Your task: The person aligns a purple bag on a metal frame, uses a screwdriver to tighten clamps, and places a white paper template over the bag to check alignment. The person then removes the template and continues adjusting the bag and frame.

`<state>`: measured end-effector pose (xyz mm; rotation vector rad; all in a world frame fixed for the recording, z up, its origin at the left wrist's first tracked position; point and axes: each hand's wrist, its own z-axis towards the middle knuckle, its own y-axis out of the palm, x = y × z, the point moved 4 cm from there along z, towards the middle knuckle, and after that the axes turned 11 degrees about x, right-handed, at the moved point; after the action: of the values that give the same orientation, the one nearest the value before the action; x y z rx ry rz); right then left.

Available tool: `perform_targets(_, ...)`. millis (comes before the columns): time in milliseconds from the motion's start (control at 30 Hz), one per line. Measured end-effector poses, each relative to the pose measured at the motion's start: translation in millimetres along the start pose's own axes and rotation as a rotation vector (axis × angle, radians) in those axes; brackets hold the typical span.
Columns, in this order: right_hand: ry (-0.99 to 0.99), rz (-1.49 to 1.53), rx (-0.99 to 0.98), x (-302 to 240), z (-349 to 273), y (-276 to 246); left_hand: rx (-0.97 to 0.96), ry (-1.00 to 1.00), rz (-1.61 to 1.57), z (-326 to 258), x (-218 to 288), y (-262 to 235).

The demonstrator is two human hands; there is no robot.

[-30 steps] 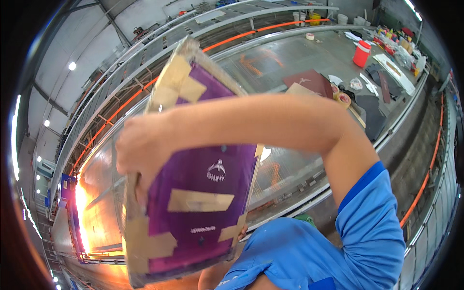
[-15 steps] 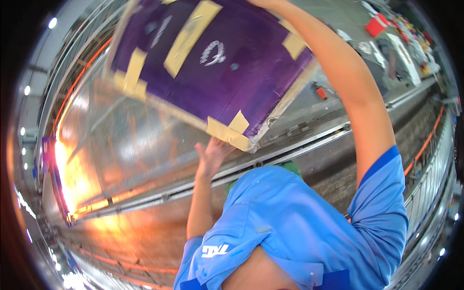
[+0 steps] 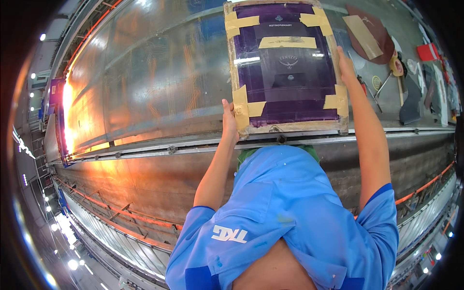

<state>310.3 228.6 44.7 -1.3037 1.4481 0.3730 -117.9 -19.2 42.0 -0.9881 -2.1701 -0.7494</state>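
Note:
A screen-printing frame [image 3: 270, 108] with purple mesh and a wooden rim is in front of me, over the near edge of a long metal table. Strips of beige masking tape [image 3: 287, 42] cover its corners and cross its upper middle; pale markings show in the mesh. My left hand [image 3: 230, 121] is closed on its lower left side, thumb up along the rim. Higher up, my right hand [image 3: 345, 67] grips the right side. The fingers of both hands are partly hidden by the rim. Whether the frame touches the tabletop, I cannot tell.
The metal table [image 3: 159, 82] stretches left towards a bright orange glow [image 3: 70, 116]. A metal rail [image 3: 179, 149] runs along its near edge. On the right lie a dark red sheet [image 3: 382, 36], a roll of tape [image 3: 376, 82], hand tools and a red box [image 3: 427, 52].
The frame has turned from a slant to nearly upright in view and moved right. My left hand, earlier under its lower edge with fingers spread, now grips its left side; my right hand is lower.

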Motion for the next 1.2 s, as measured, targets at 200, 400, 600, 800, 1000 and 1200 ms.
perform_targets(200,0.198,0.163,-0.142,99,8,24,0.145,0.069,0.269,21,-34,-34)
perform_targets(400,0.236,0.264,-0.138,98,-16,26,0.127,0.136,0.349,27,-37,-41)
perform_targets(600,0.039,0.204,0.007,101,-17,14,0.148,0.145,0.370,28,-50,-42)
perform_targets(800,0.057,0.358,-0.141,104,-43,-4,0.109,0.134,0.336,24,-52,-44)
perform_targets(1000,-0.070,0.256,-0.154,93,-39,-56,0.186,0.224,0.536,22,-51,-56)
perform_targets(1200,-0.214,-0.028,0.320,129,130,-221,0.485,0.368,0.597,1,-57,-84)
